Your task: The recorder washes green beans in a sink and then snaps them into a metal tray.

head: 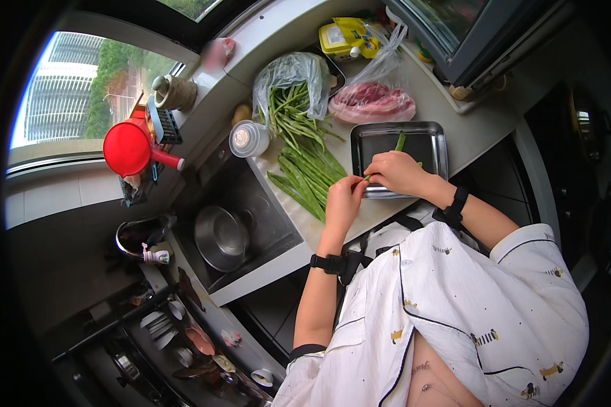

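Over the near side of a rectangular metal tray [377, 140], my left hand [342, 204] and my right hand [398, 173] meet, fingertips pinching a small piece of green bean [367, 178] between them. Another green bean piece [400, 141] lies in the tray, partly covered by my right hand. Left of the tray, flat green beans [305, 178] are spread in a pile on the counter, close to my left hand. Thinner green beans [293, 109] spill out of a clear plastic bag [310, 68] behind them.
Raw meat in a clear bag [374, 102] lies behind the tray. A lidded plastic container [248, 139] stands at the sink's corner. The sink holds a metal basin [221, 238]. A red ladle [128, 147] is by the window, and an open window sash [453, 35] juts over the counter.
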Demonstrator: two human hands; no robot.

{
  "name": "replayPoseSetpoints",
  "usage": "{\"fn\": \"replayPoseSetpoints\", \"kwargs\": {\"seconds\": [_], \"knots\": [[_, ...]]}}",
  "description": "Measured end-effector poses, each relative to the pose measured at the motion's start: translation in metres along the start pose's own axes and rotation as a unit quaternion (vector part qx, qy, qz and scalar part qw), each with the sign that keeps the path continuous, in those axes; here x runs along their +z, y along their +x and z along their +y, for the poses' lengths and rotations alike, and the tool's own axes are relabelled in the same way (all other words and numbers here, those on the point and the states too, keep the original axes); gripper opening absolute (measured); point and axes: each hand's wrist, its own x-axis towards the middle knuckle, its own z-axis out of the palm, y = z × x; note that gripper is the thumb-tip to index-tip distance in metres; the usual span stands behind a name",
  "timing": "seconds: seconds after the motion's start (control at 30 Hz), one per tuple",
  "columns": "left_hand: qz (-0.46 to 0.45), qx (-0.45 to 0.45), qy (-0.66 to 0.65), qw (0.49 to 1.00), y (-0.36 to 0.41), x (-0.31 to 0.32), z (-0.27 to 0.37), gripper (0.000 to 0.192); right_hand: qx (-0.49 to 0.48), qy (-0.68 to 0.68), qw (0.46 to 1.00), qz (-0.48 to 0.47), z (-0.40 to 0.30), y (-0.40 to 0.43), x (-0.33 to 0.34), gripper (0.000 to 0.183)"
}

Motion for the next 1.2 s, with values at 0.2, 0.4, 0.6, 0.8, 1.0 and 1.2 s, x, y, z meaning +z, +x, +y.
{"fn": "replayPoseSetpoints", "kwargs": {"seconds": [0.2, 0.4, 0.6, 0.8, 1.0, 1.2], "knots": [[0.03, -0.037, -0.426, 0.904, 0.013, 0.01, -0.008, 0.021, 0.039, 0.175, 0.978, 0.104, 0.005, 0.005, 0.004, 0.012], [0.072, -0.053, -0.57, 0.817, 0.028, 0.021, -0.023, 0.028, 0.192, 0.518, 0.806, 0.212, 0.029, 0.008, -0.014, 0.017], [0.027, 0.06, -0.286, 0.956, 0.037, 0.041, -0.015, 0.055, 0.152, 0.15, 0.964, 0.16, 0.066, -0.016, -0.002, 0.029], [0.379, -0.064, 0.16, 0.909, 0.013, -0.011, -0.076, 0.032, 0.205, 0.151, 0.96, 0.115, 0.051, -0.029, -0.005, 0.028], [0.277, -0.179, 0.02, 0.944, -0.006, -0.023, -0.116, 0.033, 0.161, 0.181, 0.968, 0.071, 0.034, -0.013, 0.008, 0.026], [0.306, -0.072, 0.125, 0.941, -0.045, -0.037, -0.085, 0.014, -0.068, -0.019, 0.99, 0.119, -0.008, 0.015, 0.01, 0.034]]}}
